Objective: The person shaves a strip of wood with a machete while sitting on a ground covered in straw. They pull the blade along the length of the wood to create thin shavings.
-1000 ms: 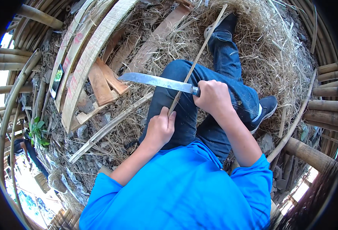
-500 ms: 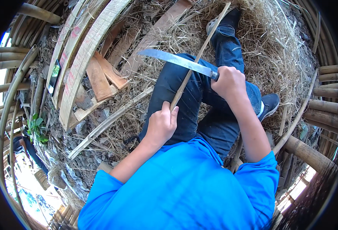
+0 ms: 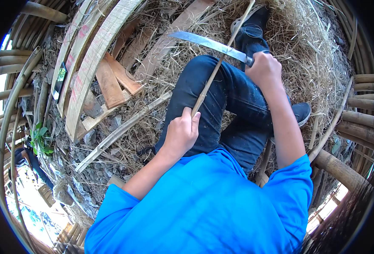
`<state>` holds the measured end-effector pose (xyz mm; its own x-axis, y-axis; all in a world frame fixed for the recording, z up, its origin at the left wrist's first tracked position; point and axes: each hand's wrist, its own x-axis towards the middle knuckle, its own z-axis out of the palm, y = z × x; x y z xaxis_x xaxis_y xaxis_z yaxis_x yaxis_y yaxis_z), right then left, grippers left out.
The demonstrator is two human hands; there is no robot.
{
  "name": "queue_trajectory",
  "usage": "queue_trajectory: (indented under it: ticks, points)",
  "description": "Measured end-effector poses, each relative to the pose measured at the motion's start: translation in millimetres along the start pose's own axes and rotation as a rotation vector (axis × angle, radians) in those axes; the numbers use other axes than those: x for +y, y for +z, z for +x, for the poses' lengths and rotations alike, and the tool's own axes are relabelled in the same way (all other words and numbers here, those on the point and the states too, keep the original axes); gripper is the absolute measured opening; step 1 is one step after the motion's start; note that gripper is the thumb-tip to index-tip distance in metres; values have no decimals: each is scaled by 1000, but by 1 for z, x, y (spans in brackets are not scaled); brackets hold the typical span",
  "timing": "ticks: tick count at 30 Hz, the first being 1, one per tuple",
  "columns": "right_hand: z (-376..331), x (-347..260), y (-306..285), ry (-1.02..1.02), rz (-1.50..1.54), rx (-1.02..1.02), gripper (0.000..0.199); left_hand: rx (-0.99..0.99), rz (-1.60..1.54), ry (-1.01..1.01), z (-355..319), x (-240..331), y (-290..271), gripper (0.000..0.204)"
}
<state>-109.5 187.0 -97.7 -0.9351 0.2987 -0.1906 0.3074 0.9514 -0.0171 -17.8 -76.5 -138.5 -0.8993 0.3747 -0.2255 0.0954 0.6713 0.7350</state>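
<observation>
My left hand [image 3: 182, 132] is closed around the near end of a thin bamboo strip [image 3: 207, 86], its thumb laid along the strip. The strip slants up and away over my bent left knee to the far edge of the view. In my right hand [image 3: 265, 71] is the dark handle of a long machete [image 3: 212, 45], the fingers wrapped round it. Its pale, slightly curved blade points left and crosses the strip beyond my knee. Where they cross, the blade seems to touch the strip.
Long wooden boards [image 3: 98, 63] and short brown offcuts [image 3: 109, 82] lie at the left, a dark phone [image 3: 60, 80] beside them. A split bamboo piece [image 3: 123, 132] rests left of my leg. Shavings [image 3: 295, 63] cover the ground at the right. Bamboo poles [image 3: 341, 169] fence both sides.
My right hand and the machete have moved away from me and to the right, farther along the strip. My left hand still grips the strip, shifted slightly right.
</observation>
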Motion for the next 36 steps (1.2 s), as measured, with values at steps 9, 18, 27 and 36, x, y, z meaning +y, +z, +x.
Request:
queue_trajectory:
  ticks: [9,18,27,36]
  points:
    - [76,121,-51,488,-113,46,39,-7,-63,-11,-13,-7,-4,28]
    - [24,252,32,576,178,191,36,-105,-102,-25,-2,-6,-9,28]
    - [-56,29,25,125,716,295,19,-123,-200,-62,-2,-1,-13,31]
    - [-82,-30,23,-183,421,156,21,-251,-426,-81,-4,-28,-12,38]
